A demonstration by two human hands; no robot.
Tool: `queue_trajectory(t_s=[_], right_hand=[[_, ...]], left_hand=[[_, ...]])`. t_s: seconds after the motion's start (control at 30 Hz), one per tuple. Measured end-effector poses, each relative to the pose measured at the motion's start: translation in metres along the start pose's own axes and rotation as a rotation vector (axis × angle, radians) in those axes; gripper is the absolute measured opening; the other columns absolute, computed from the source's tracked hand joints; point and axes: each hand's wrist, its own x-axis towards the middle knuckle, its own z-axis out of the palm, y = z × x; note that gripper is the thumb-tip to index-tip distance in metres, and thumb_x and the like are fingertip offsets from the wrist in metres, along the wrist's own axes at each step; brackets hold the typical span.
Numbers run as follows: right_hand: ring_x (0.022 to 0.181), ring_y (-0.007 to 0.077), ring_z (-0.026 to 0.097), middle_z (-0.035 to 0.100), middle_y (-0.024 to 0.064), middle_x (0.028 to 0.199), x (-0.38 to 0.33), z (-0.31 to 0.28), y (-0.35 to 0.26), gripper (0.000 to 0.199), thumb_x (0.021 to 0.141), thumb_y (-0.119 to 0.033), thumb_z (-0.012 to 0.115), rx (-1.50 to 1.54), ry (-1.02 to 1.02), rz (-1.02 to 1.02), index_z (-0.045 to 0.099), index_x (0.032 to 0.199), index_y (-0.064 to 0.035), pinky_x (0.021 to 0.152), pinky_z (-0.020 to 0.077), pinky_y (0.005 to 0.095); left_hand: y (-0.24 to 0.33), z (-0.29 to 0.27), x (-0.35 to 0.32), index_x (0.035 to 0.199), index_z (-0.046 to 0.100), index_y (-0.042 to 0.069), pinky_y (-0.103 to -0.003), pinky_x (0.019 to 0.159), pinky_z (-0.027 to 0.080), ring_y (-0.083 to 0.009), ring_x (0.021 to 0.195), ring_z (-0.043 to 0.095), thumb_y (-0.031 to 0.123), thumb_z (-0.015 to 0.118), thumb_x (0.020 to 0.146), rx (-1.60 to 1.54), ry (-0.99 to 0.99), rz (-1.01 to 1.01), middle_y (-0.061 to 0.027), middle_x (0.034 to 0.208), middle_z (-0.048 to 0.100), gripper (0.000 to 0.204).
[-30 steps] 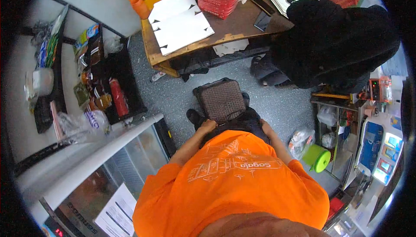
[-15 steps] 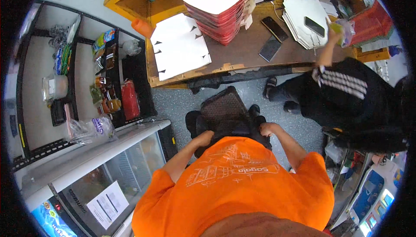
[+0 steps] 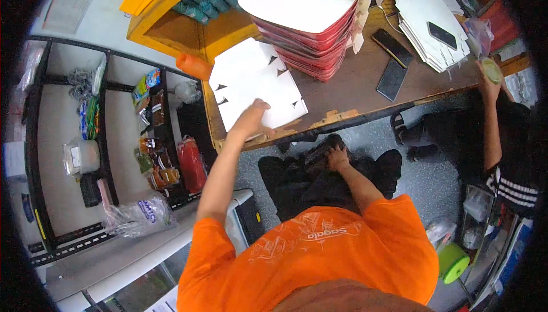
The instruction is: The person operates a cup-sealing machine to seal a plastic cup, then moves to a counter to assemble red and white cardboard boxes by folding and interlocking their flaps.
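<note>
The flat white carton blanks are lying in a loose pile at the near left corner of the wooden tabletop, and the left hand is reaching out over the near edge and resting on the topmost sheet, fingers spread rather than clamped, so the blank is touched but not yet lifted. The right hand is lying low, well apart from the left, on the dark lap below the tabletop edge; its fingers are loosely curled and I cannot tell whether it is gripping anything there. Just beyond the blanks, a tall stack of folded boxes, red outside and white inside, is standing near the middle of the tabletop, which suggests that a good share of folding is already done, while the pile under the left hand and a second pile of white blanks farther right show that plenty is remaining. Two dark phones are lying between the stack and that second pile, with another on top of the pile. At the right, another person's hand is holding a small greenish container at the tabletop edge. To the left, black shelves are holding snack packets and a red pouch.
</note>
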Motion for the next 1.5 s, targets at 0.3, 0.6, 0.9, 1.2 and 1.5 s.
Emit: queue_trajectory(t_s=[0.3,0.6,0.9,1.2,1.5], right_hand=[[0.129,0.0355,0.058,0.064,0.0075,0.137,-0.015,0.009,0.018,0.037,0.093,-0.03,0.066,0.104,-0.128,0.046,0.071,0.128,-0.0184,0.093,0.0537,0.0638],[0.116,0.0372,0.063,0.066,0.0172,0.129,-0.08,0.001,0.028,0.049,0.082,-0.03,0.08,0.483,0.401,-0.034,0.068,0.125,-0.0099,0.105,0.0467,0.0468],[0.135,0.0293,0.049,0.048,0.0146,0.149,-0.193,-0.035,-0.041,0.08,0.093,-0.018,0.075,1.64,0.282,-0.561,0.028,0.158,-0.0067,0.113,0.0405,0.0387],[0.112,0.0229,0.063,0.066,0.0139,0.122,-0.201,-0.007,0.001,0.035,0.1,-0.016,0.062,1.254,0.752,-0.355,0.063,0.134,-0.0071,0.094,0.0498,0.0359],[0.092,0.0132,0.067,0.072,0.0058,0.1,-0.208,-0.002,0.017,0.027,0.091,-0.011,0.076,1.893,0.894,-0.159,0.068,0.116,-0.0018,0.082,0.0534,0.0291]], left_hand=[[-0.024,-0.016,0.004,0.107,0.072,0.001,-0.043,0.098,0.049,-0.0375,0.117,0.062,0.02,0.078,0.084,-0.153,-0.264,0.177,-0.0239,0.123,0.066,0.03],[0.094,-0.074,-0.107,0.11,0.068,0.001,-0.044,0.074,0.055,-0.0392,0.084,0.069,0.0,0.057,0.094,0.097,1.273,-0.101,-0.0206,0.094,0.071,0.019],[0.206,0.169,-0.202,0.127,0.06,-0.002,-0.039,0.089,0.056,-0.0298,0.104,0.068,0.036,0.062,0.102,-0.753,-0.299,0.075,-0.0142,0.1,0.065,0.045],[0.193,0.233,-0.092,0.118,0.058,-0.008,-0.042,0.077,0.063,-0.0309,0.086,0.074,0.036,0.049,0.106,-1.538,-0.129,-0.528,-0.0208,0.096,0.069,0.046],[0.178,0.283,-0.108,0.109,0.063,0.0,-0.038,0.089,0.059,-0.0242,0.101,0.069,0.005,0.054,0.098,-1.865,0.037,-0.568,-0.0134,0.111,0.07,0.016]])
